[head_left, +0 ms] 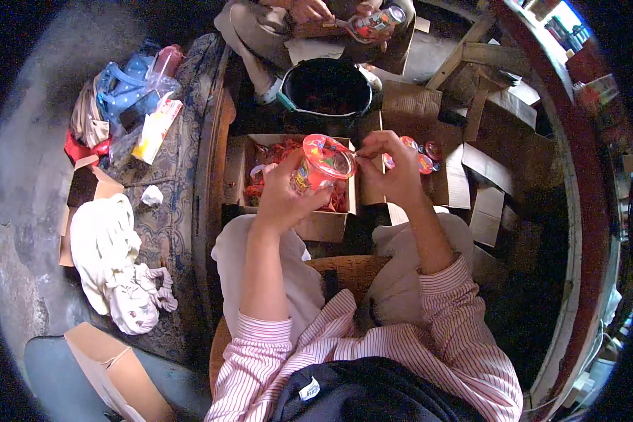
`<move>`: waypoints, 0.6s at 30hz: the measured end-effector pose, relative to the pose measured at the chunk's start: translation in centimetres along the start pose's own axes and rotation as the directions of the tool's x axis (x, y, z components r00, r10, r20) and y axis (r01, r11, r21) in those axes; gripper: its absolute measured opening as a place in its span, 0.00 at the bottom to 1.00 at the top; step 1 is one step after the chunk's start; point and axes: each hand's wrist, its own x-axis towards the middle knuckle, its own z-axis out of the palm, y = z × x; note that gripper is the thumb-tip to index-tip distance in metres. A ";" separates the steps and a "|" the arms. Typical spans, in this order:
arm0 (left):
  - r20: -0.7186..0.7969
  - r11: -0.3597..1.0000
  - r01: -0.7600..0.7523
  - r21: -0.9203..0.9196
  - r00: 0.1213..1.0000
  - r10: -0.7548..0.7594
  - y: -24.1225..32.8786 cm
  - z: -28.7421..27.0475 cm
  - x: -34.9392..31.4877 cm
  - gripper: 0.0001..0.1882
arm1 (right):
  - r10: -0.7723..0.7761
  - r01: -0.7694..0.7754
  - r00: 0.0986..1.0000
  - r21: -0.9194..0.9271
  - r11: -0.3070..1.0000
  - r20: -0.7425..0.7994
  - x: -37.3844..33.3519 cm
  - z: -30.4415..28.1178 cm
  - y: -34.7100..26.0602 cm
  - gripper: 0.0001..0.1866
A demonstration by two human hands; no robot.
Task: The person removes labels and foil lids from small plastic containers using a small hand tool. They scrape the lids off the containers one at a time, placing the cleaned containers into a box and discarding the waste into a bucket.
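The right hand (395,169) has its fingertips pinched together right at the red cup's (319,167) rim, the left hand (286,199) clamps round its side, and it's up over an open cardboard box (321,228) of red scraps (280,152), black bucket (325,79) beyond!

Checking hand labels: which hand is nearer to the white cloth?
Left. The left hand is right of the white cloth, around a red cup; the right hand is farther right, at the cup's right edge.
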 end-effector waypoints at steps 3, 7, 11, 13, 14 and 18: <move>-0.028 0.998 0.016 0.055 0.999 -0.015 -0.4 0.1 0.1 0.28 | -0.015 0.014 1.000 0.039 0.999 0.006 -0.2 -0.3 0.6 0.13; -0.001 0.993 0.086 0.077 0.996 -0.086 -0.7 -0.2 0.3 0.30 | -0.139 0.138 0.990 -0.073 0.988 -0.011 0.1 -0.7 0.8 0.08; 0.020 0.965 -0.039 0.258 0.999 0.035 -1.2 0.4 0.2 0.32 | -0.181 0.171 0.981 -0.124 0.977 -0.070 0.5 -0.6 0.9 0.05; 0.020 0.929 -0.112 0.352 0.993 0.112 -0.9 0.7 0.2 0.32 | -0.159 0.145 0.984 -0.143 0.979 -0.085 0.5 -0.3 0.6 0.06; 0.021 0.914 -0.133 0.384 0.991 0.135 -0.6 0.8 0.3 0.32 | -0.171 0.156 0.982 -0.160 0.975 -0.082 0.4 -0.2 0.4 0.07; 0.006 0.874 -0.171 0.455 0.982 0.189 -0.3 1.2 0.3 0.32 | -0.300 0.275 0.952 -0.269 0.923 -0.056 0.6 0.0 -0.2 0.11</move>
